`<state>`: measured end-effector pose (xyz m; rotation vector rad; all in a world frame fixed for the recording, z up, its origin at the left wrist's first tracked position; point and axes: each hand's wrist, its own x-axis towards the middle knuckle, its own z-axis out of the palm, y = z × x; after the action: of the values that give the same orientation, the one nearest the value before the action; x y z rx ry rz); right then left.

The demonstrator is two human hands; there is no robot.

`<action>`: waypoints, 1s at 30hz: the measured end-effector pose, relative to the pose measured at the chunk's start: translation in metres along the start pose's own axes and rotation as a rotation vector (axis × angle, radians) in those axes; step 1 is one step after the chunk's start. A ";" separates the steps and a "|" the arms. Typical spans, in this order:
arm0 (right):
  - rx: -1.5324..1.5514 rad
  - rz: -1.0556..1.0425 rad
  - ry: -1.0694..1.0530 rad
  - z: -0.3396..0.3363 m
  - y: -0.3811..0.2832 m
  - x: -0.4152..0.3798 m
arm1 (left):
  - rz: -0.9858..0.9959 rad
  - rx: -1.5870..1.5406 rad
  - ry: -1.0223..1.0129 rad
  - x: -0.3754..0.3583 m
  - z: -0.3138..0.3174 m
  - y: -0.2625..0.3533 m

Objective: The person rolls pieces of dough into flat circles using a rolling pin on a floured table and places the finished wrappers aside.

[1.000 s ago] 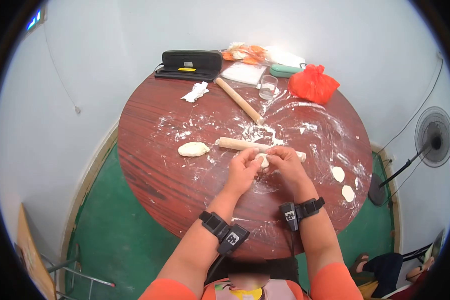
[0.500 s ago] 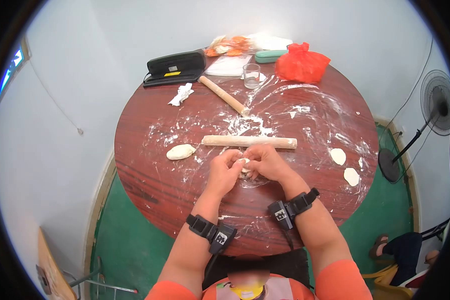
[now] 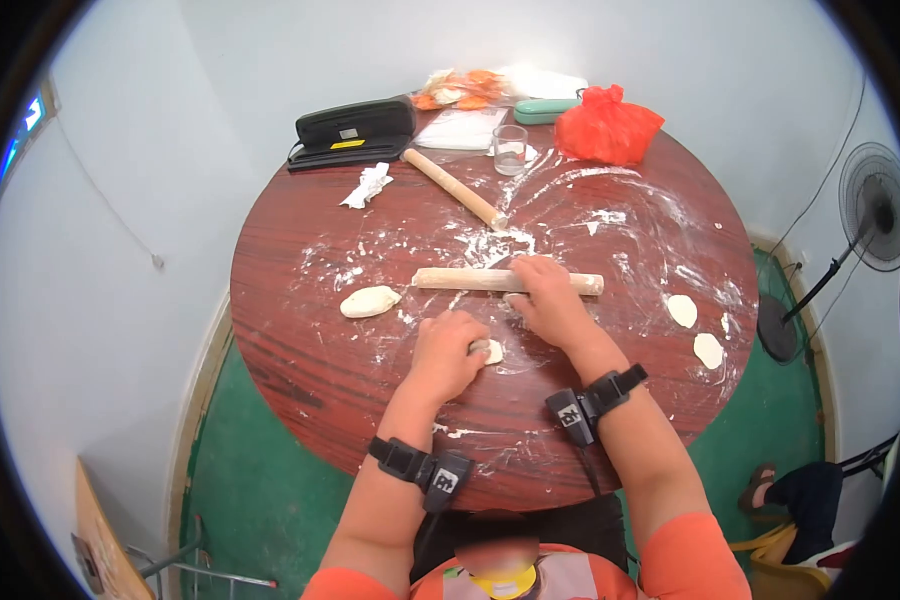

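My left hand (image 3: 450,352) is closed around the edge of a small flattened piece of dough (image 3: 494,352), low over the table or resting on it. Its fingers curl and partly hide the dough. My right hand (image 3: 550,300) reaches across the near rolling pin (image 3: 470,279), fingers over the far side and thumb on the near side, closed on the wood. The pin lies crosswise on the floured table. To the left sits a larger oval lump of dough (image 3: 370,301). Two thin dough rounds, one farther (image 3: 682,311) and one nearer (image 3: 708,351), lie at the right.
A second rolling pin (image 3: 455,190) lies diagonally farther back. Behind it stand a glass (image 3: 510,150), a red plastic bag (image 3: 608,125) and an open black case (image 3: 352,137). Crumpled tissue (image 3: 368,186) is at the left. Flour is scattered over the round table (image 3: 310,350). A fan (image 3: 875,205) stands right.
Both hands were together pinching the small dough. Now my left hand has drawn nearer with it, and my right hand has let go and moved onto the near rolling pin.
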<state>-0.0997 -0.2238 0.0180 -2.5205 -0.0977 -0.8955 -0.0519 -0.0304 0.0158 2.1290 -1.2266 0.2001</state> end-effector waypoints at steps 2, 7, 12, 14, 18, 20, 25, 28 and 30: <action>-0.099 -0.054 -0.089 0.018 -0.010 0.011 | 0.043 0.102 -0.013 -0.001 0.001 0.003; -0.317 0.004 -0.257 0.056 -0.019 0.037 | -0.027 0.103 -0.084 0.002 -0.002 0.010; -0.237 -0.020 -0.182 0.020 -0.019 0.025 | -0.032 0.046 0.037 0.000 0.005 -0.002; -0.007 -0.017 -0.025 -0.001 -0.017 0.007 | -0.048 0.020 0.057 0.002 -0.001 -0.003; 0.042 0.100 -0.126 -0.039 -0.029 -0.021 | -0.020 -0.185 0.420 0.012 -0.014 -0.006; 0.122 0.052 -0.204 -0.044 -0.037 -0.029 | -0.045 -0.209 0.520 0.013 -0.021 -0.016; 0.057 -0.033 -0.435 -0.032 -0.033 -0.036 | -0.149 -0.015 0.430 0.012 -0.041 -0.069; -0.286 -0.054 -0.396 -0.017 -0.039 -0.035 | -0.170 0.382 0.323 0.007 -0.038 -0.083; -0.354 -0.011 -0.428 -0.010 -0.039 -0.026 | -0.223 0.403 0.129 0.007 -0.035 -0.089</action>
<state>-0.1348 -0.1918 0.0244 -3.0112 -0.0943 -0.3863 0.0311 0.0163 0.0040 2.5318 -0.9227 0.5135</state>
